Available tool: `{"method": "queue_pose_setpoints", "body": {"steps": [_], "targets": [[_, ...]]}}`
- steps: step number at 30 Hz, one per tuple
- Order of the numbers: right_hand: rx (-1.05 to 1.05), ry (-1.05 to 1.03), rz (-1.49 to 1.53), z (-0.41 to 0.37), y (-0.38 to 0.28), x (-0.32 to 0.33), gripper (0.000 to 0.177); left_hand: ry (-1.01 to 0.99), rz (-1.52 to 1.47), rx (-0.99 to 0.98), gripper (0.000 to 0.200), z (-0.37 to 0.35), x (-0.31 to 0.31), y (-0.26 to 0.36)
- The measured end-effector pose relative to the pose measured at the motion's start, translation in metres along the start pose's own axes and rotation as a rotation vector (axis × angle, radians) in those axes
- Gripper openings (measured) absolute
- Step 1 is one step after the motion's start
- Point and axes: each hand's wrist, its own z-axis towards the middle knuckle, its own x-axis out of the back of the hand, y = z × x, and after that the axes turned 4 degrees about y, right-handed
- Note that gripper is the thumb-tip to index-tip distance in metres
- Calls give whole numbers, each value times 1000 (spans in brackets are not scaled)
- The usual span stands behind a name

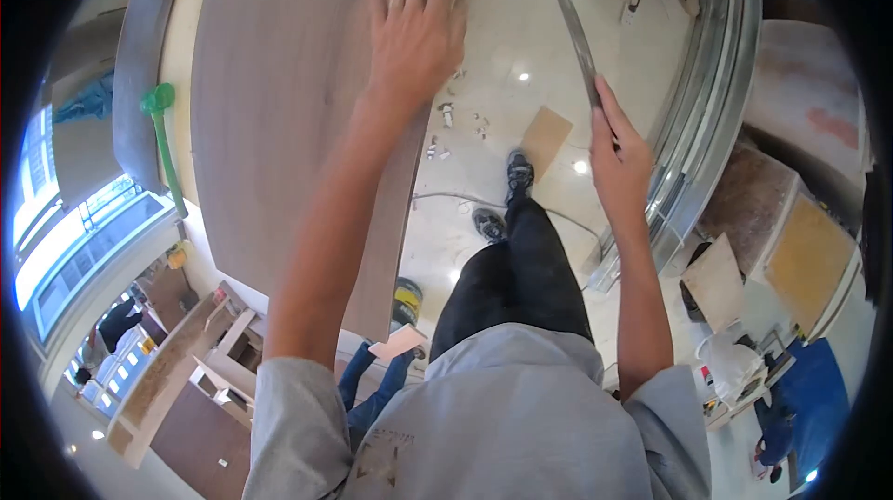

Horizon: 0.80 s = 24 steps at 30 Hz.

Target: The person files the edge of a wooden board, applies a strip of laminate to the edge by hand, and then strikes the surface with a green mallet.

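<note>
A large brown wood-grain panel [279, 119] lies on a pale board to the left. Over its far right corner, my left hand [414, 49] is stretched out flat with the fingers slightly apart, a little blurred and holding nothing. My right hand [621, 151] is out to the right above the floor, its fingers wrapped around the near end of a long, flat grey metal file [575, 35]. The file points forward, apart from the panel's edge.
A green mallet-like tool [163, 128] lies left of the panel. Scraps [446, 116] and a tan board piece [547, 142] litter the floor, with a cable [549, 212] crossing it. Metal profiles [688, 137] run along the right. A bucket [406, 300] and another person's legs [377, 388] are nearby.
</note>
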Motion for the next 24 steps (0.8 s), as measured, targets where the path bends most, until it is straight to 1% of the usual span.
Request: {"method": "queue_pose_setpoints", "body": {"steps": [2, 3, 4, 6, 8, 10, 11, 12, 14, 17, 18, 20, 24], "targets": [[-135, -31, -63, -20, 23, 19, 44, -71, -21, 29, 71, 47, -9, -5], [-229, -53, -103, -28, 32, 28, 44, -101, -30, 43, 72, 59, -12, -6], [-320, -79, -147, -33, 41, 38, 45, -112, 2, 5, 73, 58, -10, -5], [-381, -88, -215, -43, 65, 51, 47, -131, 65, -74, 77, 47, 3, 0], [-357, -82, -246, -55, 89, 62, 47, -155, 34, -41, 73, 1, 16, 10], [-261, -45, -218, -64, 105, 66, 46, -288, 35, -66, 73, -65, 44, 21], [-221, -29, -199, -68, 108, 67, 46, -391, 45, -9, 73, -99, 63, 31], [-276, -36, -179, -70, 106, 68, 46, -490, 56, 49, 74, -133, 81, 39], [-376, -65, -155, -70, 103, 73, 46, -521, 72, 199, 75, -203, 100, 47], [-296, -43, -187, -72, 107, 68, 46, -512, 64, 234, 77, -232, 111, 53], [-268, -51, -207, -71, 107, 67, 46, -497, 78, 220, 78, -221, 109, 54], [-232, -67, -224, -67, 104, 61, 47, -466, 108, 195, 80, -171, 93, 52], [-247, -99, -192, -58, 86, 50, 48, -237, 87, 28, 85, -56, 34, 27]]}}
